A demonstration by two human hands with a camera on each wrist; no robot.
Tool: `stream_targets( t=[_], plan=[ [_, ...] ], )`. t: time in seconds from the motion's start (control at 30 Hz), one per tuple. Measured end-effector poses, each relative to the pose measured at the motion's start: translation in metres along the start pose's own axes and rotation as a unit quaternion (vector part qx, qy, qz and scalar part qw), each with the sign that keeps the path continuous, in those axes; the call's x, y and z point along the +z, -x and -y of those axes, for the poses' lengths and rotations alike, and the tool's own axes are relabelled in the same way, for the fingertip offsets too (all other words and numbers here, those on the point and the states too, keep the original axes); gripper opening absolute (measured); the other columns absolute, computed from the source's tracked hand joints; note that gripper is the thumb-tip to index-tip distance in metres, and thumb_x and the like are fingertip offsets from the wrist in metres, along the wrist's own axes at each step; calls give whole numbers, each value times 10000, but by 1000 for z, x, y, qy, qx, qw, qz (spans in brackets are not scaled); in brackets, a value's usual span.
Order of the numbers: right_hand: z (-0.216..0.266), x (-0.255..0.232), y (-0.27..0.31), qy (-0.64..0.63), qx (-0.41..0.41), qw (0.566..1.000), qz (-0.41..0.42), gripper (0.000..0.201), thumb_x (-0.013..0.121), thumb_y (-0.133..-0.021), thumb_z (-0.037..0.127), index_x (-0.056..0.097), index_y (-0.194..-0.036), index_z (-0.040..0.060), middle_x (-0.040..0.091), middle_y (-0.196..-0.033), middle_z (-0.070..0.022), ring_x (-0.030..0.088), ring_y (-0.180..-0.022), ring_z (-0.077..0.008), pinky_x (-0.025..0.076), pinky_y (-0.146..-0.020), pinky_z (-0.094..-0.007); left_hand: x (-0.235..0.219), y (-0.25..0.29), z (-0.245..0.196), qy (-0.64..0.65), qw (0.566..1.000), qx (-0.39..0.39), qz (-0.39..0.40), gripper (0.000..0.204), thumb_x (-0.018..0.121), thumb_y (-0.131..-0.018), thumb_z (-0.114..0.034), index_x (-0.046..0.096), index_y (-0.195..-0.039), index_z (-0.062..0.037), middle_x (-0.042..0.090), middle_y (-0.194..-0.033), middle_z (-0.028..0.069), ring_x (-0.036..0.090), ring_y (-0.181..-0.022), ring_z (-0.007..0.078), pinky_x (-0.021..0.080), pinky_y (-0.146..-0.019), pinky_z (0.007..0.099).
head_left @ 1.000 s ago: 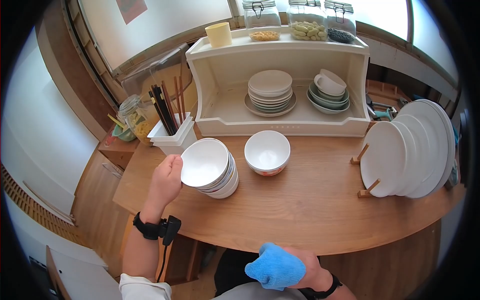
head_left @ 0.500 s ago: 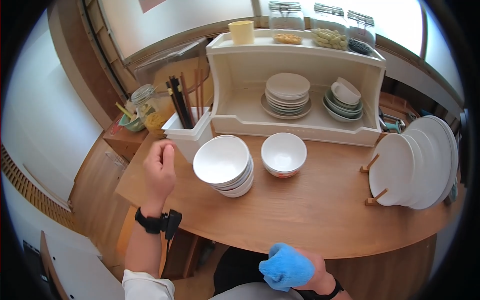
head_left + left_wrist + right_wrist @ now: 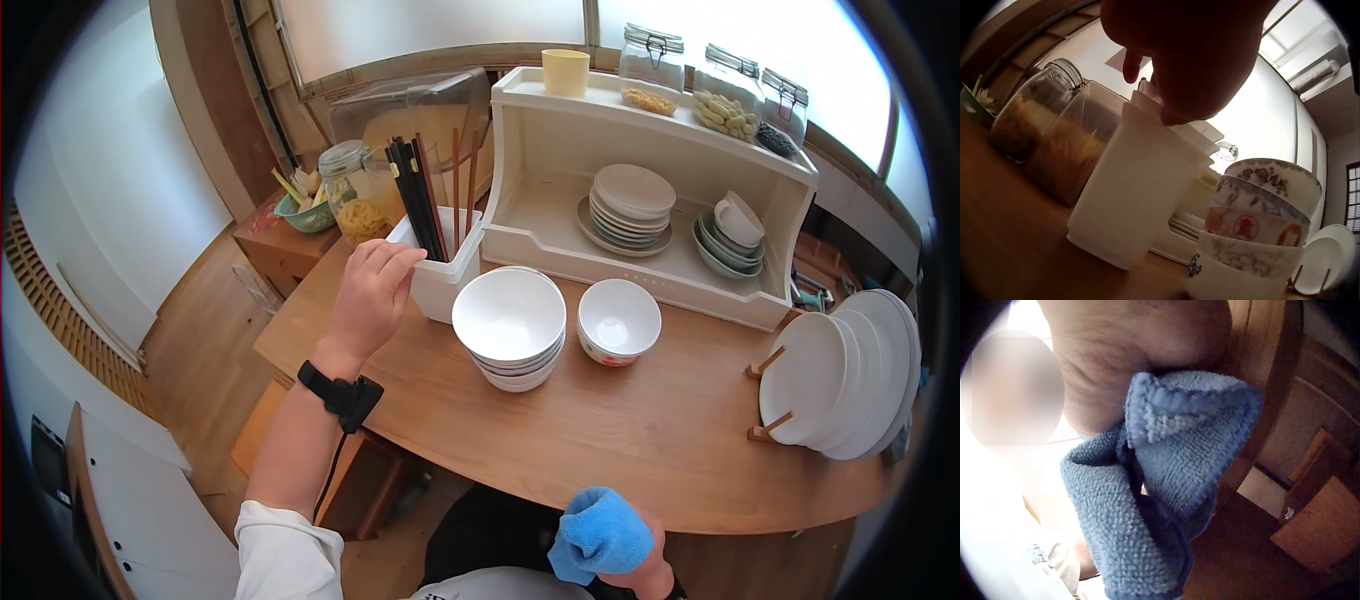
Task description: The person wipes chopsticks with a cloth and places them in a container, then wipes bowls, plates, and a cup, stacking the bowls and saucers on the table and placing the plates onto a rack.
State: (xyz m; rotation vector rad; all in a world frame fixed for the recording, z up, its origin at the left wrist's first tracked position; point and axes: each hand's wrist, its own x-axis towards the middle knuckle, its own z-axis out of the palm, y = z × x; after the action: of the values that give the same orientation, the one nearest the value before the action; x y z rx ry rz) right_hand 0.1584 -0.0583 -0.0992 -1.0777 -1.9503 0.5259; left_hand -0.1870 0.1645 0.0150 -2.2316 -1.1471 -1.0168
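Observation:
My left hand [image 3: 398, 264] hovers at the near left corner of a white chopstick holder [image 3: 441, 282] full of dark and brown chopsticks [image 3: 418, 200]. Its fingers are loosely curled and hold nothing. In the left wrist view the left hand [image 3: 1150, 94] hangs just over the holder [image 3: 1132, 206], a fingertip at its rim. A stack of white patterned bowls [image 3: 510, 325] [image 3: 1254, 234] stands right of the holder, and a single bowl [image 3: 620, 320] beside that. Down at the table's near edge my right hand [image 3: 625, 555] grips a bunched blue cloth [image 3: 598, 533] [image 3: 1160, 506].
A white open shelf [image 3: 640, 160] behind the bowls holds stacked plates [image 3: 625, 205] and bowls [image 3: 732, 235], with jars [image 3: 725, 100] and a yellow cup [image 3: 566, 72] on top. White plates [image 3: 840, 375] stand in a wooden rack at right. A pasta jar [image 3: 360, 195] [image 3: 1035, 125] stands left of the holder.
My left hand has left the rim of the top bowl and moved up and back to the chopstick holder. The right hand still holds the cloth. The view has shifted left.

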Motion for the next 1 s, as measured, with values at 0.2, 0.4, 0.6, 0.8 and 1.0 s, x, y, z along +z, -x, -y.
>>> stream_targets(
  t=[0.2,0.4,0.6,0.8,1.0],
  plan=[
    [13,-5,-16,47,-36,998,21,286,789,-636,110,704,-909,99,679,-879,-101,671,-778,-248,538,-711,-328,0,-2,5,32,999,17,-22,279,602,-762,55,612,-1023,-43,615,-981,113,549,-989,322,442,-874,408],
    [4,-5,-11,-335,20,940,59,662,788,-734,258,490,-1264,-3,576,-1209,-153,580,-1089,-269,469,-909,-385,0,-7,-1,9,1000,-2,-27,336,543,-704,67,600,-1025,-15,602,-1034,148,533,-1039,342,426,-920,414],
    [18,-14,-28,-150,-1,988,31,322,785,-665,45,695,-973,32,679,-902,-133,675,-786,-249,538,-710,-298,-40,-38,-78,55,987,107,-104,345,588,-704,44,609,-1038,-39,605,-1032,121,569,-973,319,462,-842,420],
    [13,-11,-10,-259,30,965,-26,388,801,-704,74,653,-1044,-41,685,-995,-149,682,-873,-244,540,-798,-299,-13,-84,-187,210,964,155,55,249,666,-765,-66,596,-1001,-24,612,-991,134,603,-913,296,496,-785,388],
    [-26,-3,18,-157,-17,987,3,499,830,-673,106,630,-1108,-37,683,-1010,-163,682,-890,-251,538,-793,-312,90,-115,-218,31,952,39,301,293,558,-871,-197,591,-1078,7,601,-1069,178,578,-1019,334,476,-855,423]
  ],
)
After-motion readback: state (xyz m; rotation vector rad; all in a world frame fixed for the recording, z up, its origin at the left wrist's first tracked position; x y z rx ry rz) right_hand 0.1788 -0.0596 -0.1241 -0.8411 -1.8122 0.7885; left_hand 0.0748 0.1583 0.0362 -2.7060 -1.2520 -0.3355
